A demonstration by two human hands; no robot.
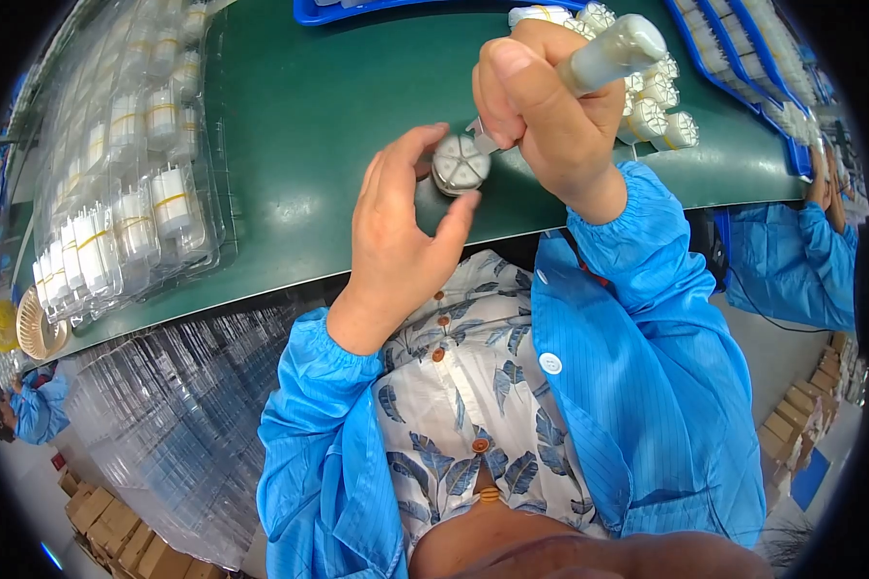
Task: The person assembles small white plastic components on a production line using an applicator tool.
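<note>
My left hand (396,227) curves its thumb and fingers around a short white cylinder (461,162), whose round top is divided into wedge-shaped segments. The cylinder stands on the green table. Above and to the right of it, my right hand (560,111) is wrapped around the thick, pale, translucent handle (616,56) of a hand tool. A narrow light-coloured tip (483,137) comes out below my right fist and meets the cylinder's upper right edge. The tool's exact kind is hard to make out.
Clear plastic trays (126,174) of white cylinders with yellow bands cover the table's left side. Several similar white cylinders (661,121) are grouped behind my right hand. Blue trays (743,68) line the far right. A person in a blue sleeve (792,256) works at the right.
</note>
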